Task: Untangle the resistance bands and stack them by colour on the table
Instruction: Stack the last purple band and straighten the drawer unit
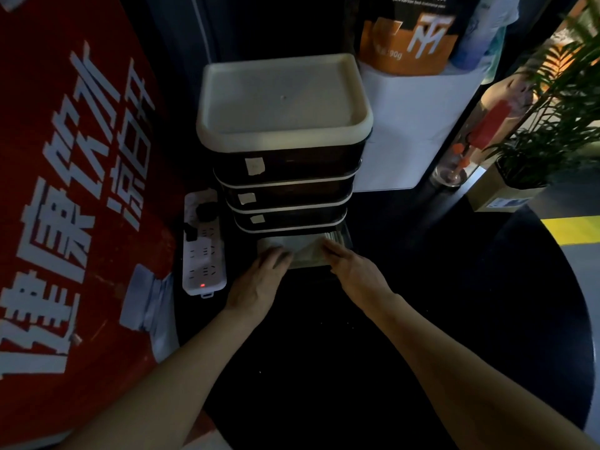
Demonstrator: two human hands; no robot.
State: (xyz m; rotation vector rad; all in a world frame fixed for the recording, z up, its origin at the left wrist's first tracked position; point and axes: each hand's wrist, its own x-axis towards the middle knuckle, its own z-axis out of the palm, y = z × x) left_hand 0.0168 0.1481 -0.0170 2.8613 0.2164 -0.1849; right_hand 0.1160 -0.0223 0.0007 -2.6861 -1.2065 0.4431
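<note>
A small drawer tower with a white lid stands on the floor in front of me. Its bottom drawer is pulled out. Inside lies a pale, translucent bag; what it holds is too dim to tell. My left hand reaches into the drawer, fingers on the bag's left side. My right hand touches the bag's right edge with its fingers extended. No resistance bands are plainly visible.
A white power strip with a red light lies left of the tower. A large red sign stands at the left. A white box, a glass bottle and a potted plant stand at the right.
</note>
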